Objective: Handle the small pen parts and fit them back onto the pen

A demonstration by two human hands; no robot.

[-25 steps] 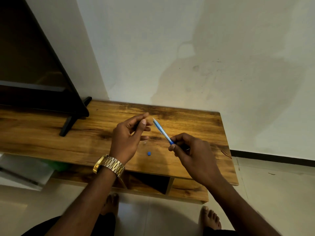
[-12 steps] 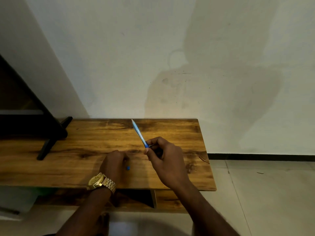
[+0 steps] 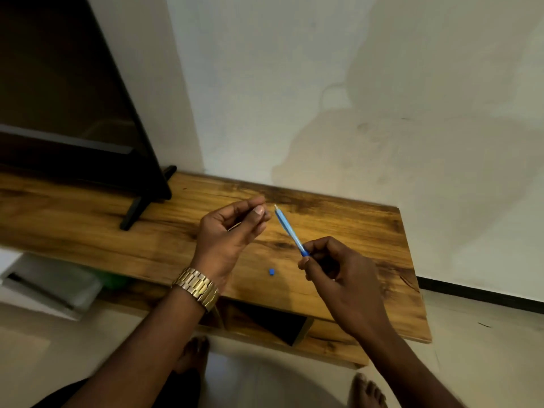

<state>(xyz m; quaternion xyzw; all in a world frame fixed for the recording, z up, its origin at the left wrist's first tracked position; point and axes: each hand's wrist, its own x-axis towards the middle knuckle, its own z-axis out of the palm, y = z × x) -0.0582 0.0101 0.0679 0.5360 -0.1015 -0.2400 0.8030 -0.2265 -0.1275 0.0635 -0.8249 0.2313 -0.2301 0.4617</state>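
Left hand back up from the table, pinching something thin again.

The left hand [image 3: 228, 235], which half a second ago was down by the cap [image 3: 271, 271], now hangs above the table [image 3: 368, 231], thumb and forefinger pinched on a thin part too small to name, its end close to the tip of the pen [image 3: 290, 229]. The right hand [image 3: 338, 269] pinches the pen at its lower end, barrel slanting up and left. The cap lies loose on the wood between the wrists. As I judge it, the thin part could slip from so light a pinch and drop or roll off; a sweeping wrist or the watch [image 3: 196, 287] could knock the cap over the near edge.
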